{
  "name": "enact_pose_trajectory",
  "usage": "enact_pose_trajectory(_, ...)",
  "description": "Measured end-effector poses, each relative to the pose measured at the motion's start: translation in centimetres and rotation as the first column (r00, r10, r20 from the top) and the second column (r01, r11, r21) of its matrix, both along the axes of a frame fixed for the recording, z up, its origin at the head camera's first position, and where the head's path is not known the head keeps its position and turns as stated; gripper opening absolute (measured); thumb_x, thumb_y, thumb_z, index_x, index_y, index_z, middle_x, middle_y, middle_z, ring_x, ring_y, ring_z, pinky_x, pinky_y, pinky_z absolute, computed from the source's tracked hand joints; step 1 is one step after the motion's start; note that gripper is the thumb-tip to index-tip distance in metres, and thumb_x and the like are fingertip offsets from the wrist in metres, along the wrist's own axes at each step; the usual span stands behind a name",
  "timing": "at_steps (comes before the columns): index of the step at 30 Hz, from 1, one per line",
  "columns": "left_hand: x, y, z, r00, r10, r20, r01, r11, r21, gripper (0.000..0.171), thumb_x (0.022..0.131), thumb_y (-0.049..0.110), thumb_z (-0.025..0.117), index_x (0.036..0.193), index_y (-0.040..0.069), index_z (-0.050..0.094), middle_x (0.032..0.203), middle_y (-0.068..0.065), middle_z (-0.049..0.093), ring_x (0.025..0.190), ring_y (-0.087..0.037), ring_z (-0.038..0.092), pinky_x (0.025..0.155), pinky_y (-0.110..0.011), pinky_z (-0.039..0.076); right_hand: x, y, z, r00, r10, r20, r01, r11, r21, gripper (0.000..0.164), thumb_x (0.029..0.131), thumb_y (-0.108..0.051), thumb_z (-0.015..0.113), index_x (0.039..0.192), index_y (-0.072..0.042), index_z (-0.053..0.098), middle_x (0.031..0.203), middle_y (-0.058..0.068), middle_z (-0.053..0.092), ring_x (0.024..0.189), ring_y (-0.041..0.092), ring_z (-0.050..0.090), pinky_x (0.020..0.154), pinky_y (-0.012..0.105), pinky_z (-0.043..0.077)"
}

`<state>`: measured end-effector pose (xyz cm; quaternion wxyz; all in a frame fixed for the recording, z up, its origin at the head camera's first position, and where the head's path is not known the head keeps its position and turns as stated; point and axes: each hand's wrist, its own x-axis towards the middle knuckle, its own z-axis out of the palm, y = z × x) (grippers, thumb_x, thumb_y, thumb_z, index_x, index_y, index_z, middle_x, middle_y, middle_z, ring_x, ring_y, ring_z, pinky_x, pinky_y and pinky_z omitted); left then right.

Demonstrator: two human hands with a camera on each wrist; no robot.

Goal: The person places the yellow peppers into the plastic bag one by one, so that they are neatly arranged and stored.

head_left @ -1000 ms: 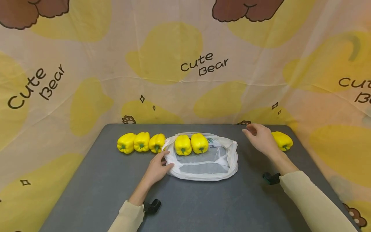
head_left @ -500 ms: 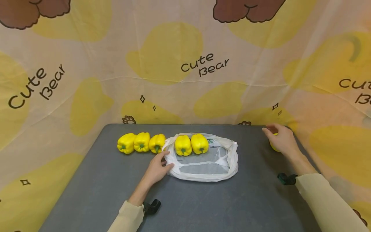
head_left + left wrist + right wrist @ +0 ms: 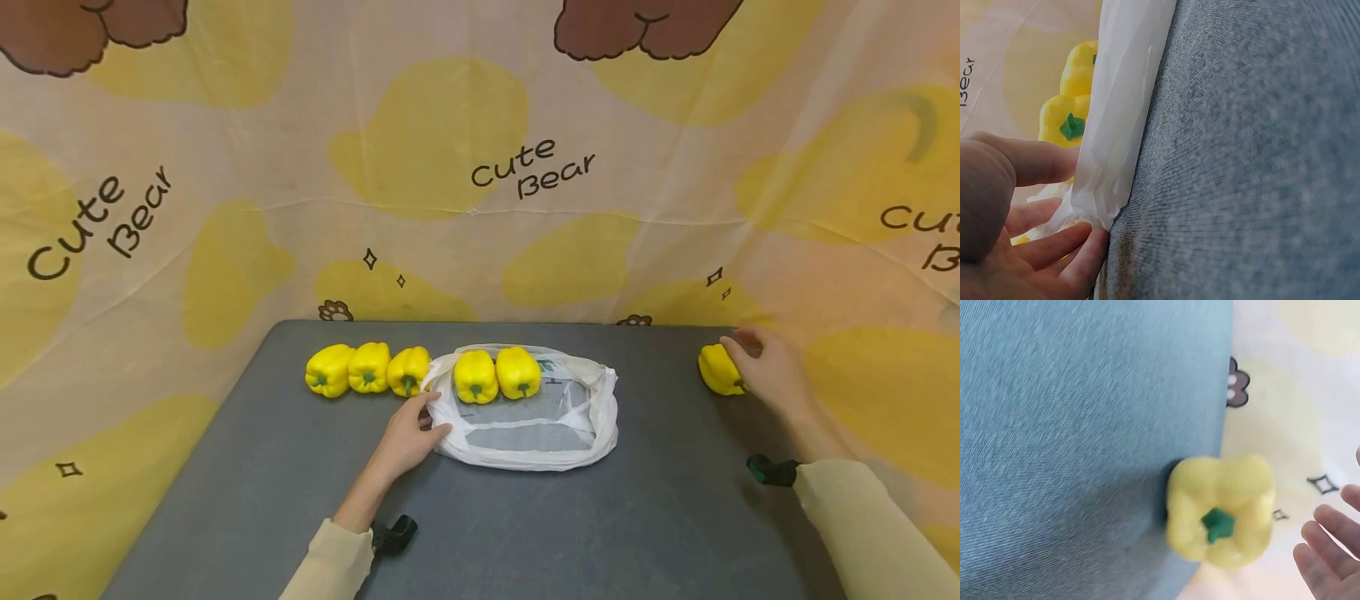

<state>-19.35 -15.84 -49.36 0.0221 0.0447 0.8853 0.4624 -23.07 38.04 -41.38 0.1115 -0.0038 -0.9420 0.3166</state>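
Sitting at right on the bench (image 3: 600, 525), the lone pepper (image 3: 717, 371) is being flanked by the right hand (image 3: 772, 373), fingers apart; bag (image 3: 517, 457) is being touched by the left hand (image 3: 407, 435), fingers parted. Probably light, firm, slick; side grip being favoured.

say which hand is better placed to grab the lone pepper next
The right, I'd judge: the right hand is right beside the lone pepper, fingers extended. The left hand is farther off, at the bag, so it would have to leave that and reach across.
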Motion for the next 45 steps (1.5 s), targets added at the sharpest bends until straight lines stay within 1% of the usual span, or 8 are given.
enact_pose_trajectory(8,0.1,0.2,-0.1,1.0,-0.008,0.007,0.008,1.0,-0.005,0.056,0.092,0.014,0.075,0.143,0.004,0.054,0.147,-0.024,0.049,0.119,-0.041,0.062,0.097,-0.049,0.054,0.4,1.4,-1.8,0.997,-0.018,-0.069,0.019,1.0,0.021,0.056,0.104,-0.034,0.056,0.128,0.017,0.054,0.128,0.038,0.055,0.118,0.057,0.049,0.093,0.07,0.041)
enact_pose_trajectory(17,-0.1,0.3,0.1,1.0,-0.013,0.012,0.013,1.0,-0.016,0.056,0.092,0.016,0.075,0.144,0.005,0.054,0.148,-0.023,0.049,0.12,-0.041,0.062,0.097,-0.049,0.054,0.0,2.5,-4.2,0.997,-0.039,-0.064,0.041,0.999,0.028,0.056,0.102,-0.03,0.061,0.127,0.02,0.053,0.124,0.042,0.055,0.112,0.057,0.052,0.09,0.069,0.045)
enact_pose_trajectory(21,-0.1,0.2,0.2,1.0,-0.007,0.012,0.007,1.0,-0.016,0.056,0.092,0.015,0.075,0.143,0.005,0.055,0.146,-0.023,0.05,0.119,-0.04,0.062,0.097,-0.049,0.055,0.0,2.6,-4.6,0.997,-0.04,-0.06,0.04,0.999,0.001,0.06,0.101,-0.032,0.064,0.13,0.019,0.053,0.125,0.04,0.056,0.107,0.052,0.055,0.078,0.039,0.054)
enact_pose_trajectory(23,0.0,0.2,0.3,1.0,-0.005,0.012,0.005,1.0,-0.013,0.056,0.092,0.015,0.075,0.143,0.005,0.055,0.146,-0.023,0.05,0.119,-0.04,0.062,0.097,-0.049,0.055,-0.1,2.4,-4.7,0.998,-0.033,-0.054,0.032,0.999,-0.019,0.061,0.1,-0.033,0.065,0.132,0.018,0.053,0.126,0.04,0.056,0.105,0.048,0.056,0.07,0.021,0.048)
enact_pose_trajectory(26,0.0,0.2,0.3,1.0,-0.003,0.013,0.003,1.0,-0.009,0.056,0.092,0.015,0.075,0.143,0.005,0.054,0.146,-0.023,0.05,0.12,-0.041,0.062,0.097,-0.049,0.054,-0.2,2.1,-4.7,0.999,-0.025,-0.045,0.024,0.999,-0.041,0.062,0.1,-0.034,0.065,0.134,0.016,0.052,0.125,0.038,0.056,0.102,0.044,0.056,0.063,0.01,0.038)
enact_pose_trajectory(31,0.1,0.2,0.4,1.0,-0.001,0.014,0.001,1.0,-0.003,0.057,0.092,0.014,0.075,0.143,0.004,0.054,0.147,-0.024,0.049,0.119,-0.042,0.062,0.096,-0.049,0.055,-0.4,1.4,-4.5,0.998,-0.007,-0.062,0.007,1.0,-0.012,0.061,0.099,-0.034,0.067,0.132,0.015,0.054,0.122,0.037,0.057,0.099,0.043,0.055,0.069,0.022,0.04)
enact_pose_trajectory(39,0.1,0.1,0.3,1.0,0.0,0.006,0.0,1.0,-0.007,0.056,0.092,0.015,0.075,0.143,0.004,0.054,0.147,-0.023,0.049,0.119,-0.041,0.062,0.097,-0.049,0.054,-0.7,0.2,-4.1,0.998,-0.021,-0.054,0.022,1.0,0.01,0.063,0.099,-0.039,0.066,0.132,0.014,0.054,0.127,0.038,0.054,0.108,0.051,0.052,0.084,0.058,0.045)
enact_pose_trajectory(45,0.1,0.0,0.1,1.0,-0.005,0.003,0.005,1.0,-0.007,0.056,0.092,0.015,0.075,0.143,0.004,0.054,0.147,-0.023,0.049,0.12,-0.041,0.062,0.097,-0.049,0.054,-0.8,-1.4,-3.9,1.0,-0.019,-0.008,0.019,1.0,0.005,0.067,0.099,-0.044,0.063,0.136,0.011,0.052,0.131,0.037,0.05,0.112,0.051,0.048,0.086,0.062,0.042)
